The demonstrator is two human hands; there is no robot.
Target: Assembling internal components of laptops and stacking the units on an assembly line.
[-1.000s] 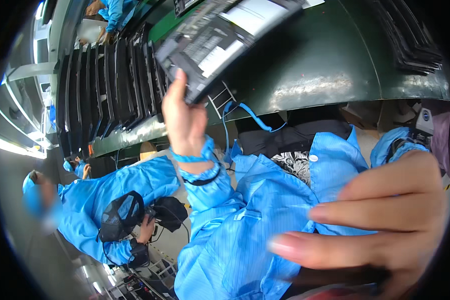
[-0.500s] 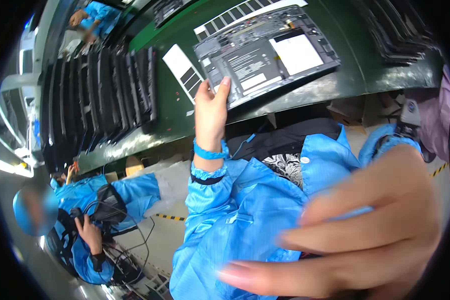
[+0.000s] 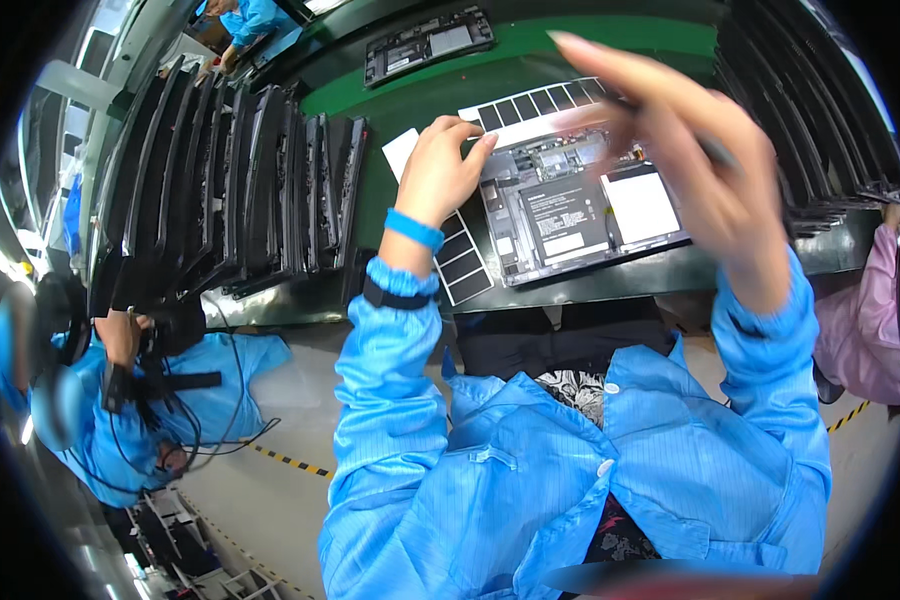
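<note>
An opened laptop base [image 3: 570, 200], with a black battery [image 3: 565, 215] and a white rectangular panel [image 3: 642, 205] inside, lies on the green bench. My left hand [image 3: 440, 175], in a blue wristband, bends over its far left corner. Thumb and fingertips come close together beside a white sheet of black rectangular stickers [image 3: 535, 105]; whether they grip its edge is hidden. My right hand [image 3: 715, 180] hangs over the right side of the base, smeared by motion. One of its fingers points up and left, and I cannot make out anything in it.
Dark laptop parts stand in a row on the left [image 3: 230, 180], with another stack on the right [image 3: 810, 130]. A second laptop base [image 3: 428, 45] lies farther back. More stickers [image 3: 465, 262] lie left of the near base. Co-workers [image 3: 170, 380] sit on both sides.
My left hand has let go of the base's near left edge and moved to its far left corner. The base now lies on the bench. My right hand has swung from close below to above the base.
</note>
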